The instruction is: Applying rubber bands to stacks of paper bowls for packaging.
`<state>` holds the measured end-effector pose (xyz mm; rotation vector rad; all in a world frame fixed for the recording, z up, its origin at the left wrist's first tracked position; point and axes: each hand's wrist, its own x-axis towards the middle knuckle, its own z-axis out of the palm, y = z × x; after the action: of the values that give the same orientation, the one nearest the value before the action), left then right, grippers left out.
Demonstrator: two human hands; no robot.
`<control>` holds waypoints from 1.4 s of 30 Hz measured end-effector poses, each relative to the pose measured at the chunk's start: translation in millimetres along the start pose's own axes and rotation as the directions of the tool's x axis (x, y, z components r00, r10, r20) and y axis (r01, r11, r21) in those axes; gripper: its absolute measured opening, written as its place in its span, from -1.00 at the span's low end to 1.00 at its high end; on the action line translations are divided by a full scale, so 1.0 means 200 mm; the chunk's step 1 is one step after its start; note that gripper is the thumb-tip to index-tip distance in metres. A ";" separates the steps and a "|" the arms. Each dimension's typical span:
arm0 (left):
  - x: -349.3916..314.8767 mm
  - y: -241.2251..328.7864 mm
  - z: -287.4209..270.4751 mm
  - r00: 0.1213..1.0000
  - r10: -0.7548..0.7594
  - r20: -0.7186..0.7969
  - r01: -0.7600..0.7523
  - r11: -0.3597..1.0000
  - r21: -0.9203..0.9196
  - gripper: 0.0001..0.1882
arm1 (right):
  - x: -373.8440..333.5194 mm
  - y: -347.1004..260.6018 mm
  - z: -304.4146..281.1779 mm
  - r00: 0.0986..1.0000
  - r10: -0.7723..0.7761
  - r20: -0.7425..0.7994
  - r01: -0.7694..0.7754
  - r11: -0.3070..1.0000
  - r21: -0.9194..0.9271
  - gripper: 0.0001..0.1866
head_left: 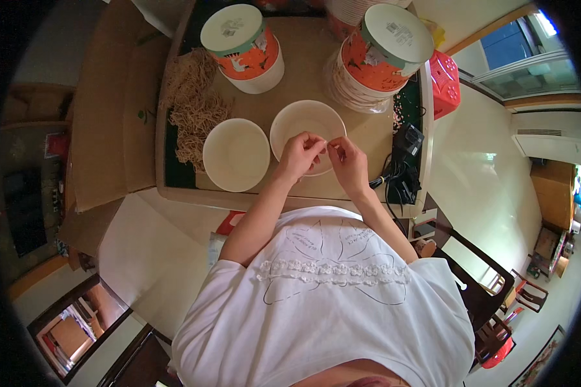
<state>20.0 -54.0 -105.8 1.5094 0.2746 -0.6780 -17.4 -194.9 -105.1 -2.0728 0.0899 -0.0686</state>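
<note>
My left hand [300, 153] and my right hand [349, 166] meet over the near side of a round white paper tub [294, 121]. On each hand the thumb and fingertips are pinched together, the two pinches almost touching. Whatever they hold, if anything, is too small to make out. Just left of my left hand stands a second white tub [236, 155] of similar size, its inside plain white. Farther left lies a tangled heap of tan crinkled strands [197, 106], reaching to the table's left side.
At the back stand an orange-patterned tub with a green-rimmed lid [245, 48] and a larger one [386, 48] above stacked tubs. Black adapters and cables [405, 161] lie at the right edge, near a red plastic stool [444, 84]. A big cardboard box [113, 109] borders the left.
</note>
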 end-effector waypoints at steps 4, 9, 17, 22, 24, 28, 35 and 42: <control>0.02 -0.05 -0.01 0.994 0.112 0.016 -0.113 0.991 0.070 -0.89 | 0.00 -0.02 -0.01 1.000 0.003 0.012 -0.002 0.997 -0.071 -0.93; 0.03 -0.05 -0.01 0.990 0.142 -0.003 -0.141 0.983 0.118 -0.88 | 0.00 -0.04 -0.02 0.998 0.048 0.036 -0.044 0.994 -0.096 -0.94; 0.02 -0.05 0.00 0.973 0.232 -0.015 -0.224 0.953 0.203 -0.85 | -0.01 -0.03 -0.01 1.000 0.008 0.000 -0.008 0.990 -0.144 -0.93; 0.03 -0.04 0.01 0.972 0.223 -0.071 -0.209 0.964 0.166 -0.84 | -0.01 0.00 0.00 0.998 0.057 -0.025 -0.059 0.991 -0.121 -0.93; 0.03 -0.04 0.01 0.978 0.195 -0.076 -0.181 0.970 0.161 -0.84 | -0.01 0.01 0.00 0.999 0.010 -0.031 -0.013 0.997 -0.076 -0.92; 0.04 -0.06 0.00 0.965 0.263 -0.001 -0.257 0.944 0.207 -0.87 | -0.01 0.00 -0.01 0.999 -0.052 -0.015 0.050 0.995 -0.083 -0.92; 0.03 -0.05 -0.04 0.966 0.256 -0.030 -0.247 0.952 0.182 -0.86 | -0.01 0.02 -0.02 0.997 -0.069 -0.021 0.068 0.997 -0.045 -0.92; 0.00 0.01 -0.02 0.992 0.105 -0.065 -0.105 0.994 0.002 -0.84 | 0.00 0.00 0.00 0.997 -0.043 -0.063 0.044 0.999 0.008 -0.92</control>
<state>21.9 -49.1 -103.7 1.5349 0.2431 -0.5458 -17.5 -196.0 -105.0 -2.0633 0.0829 -0.1610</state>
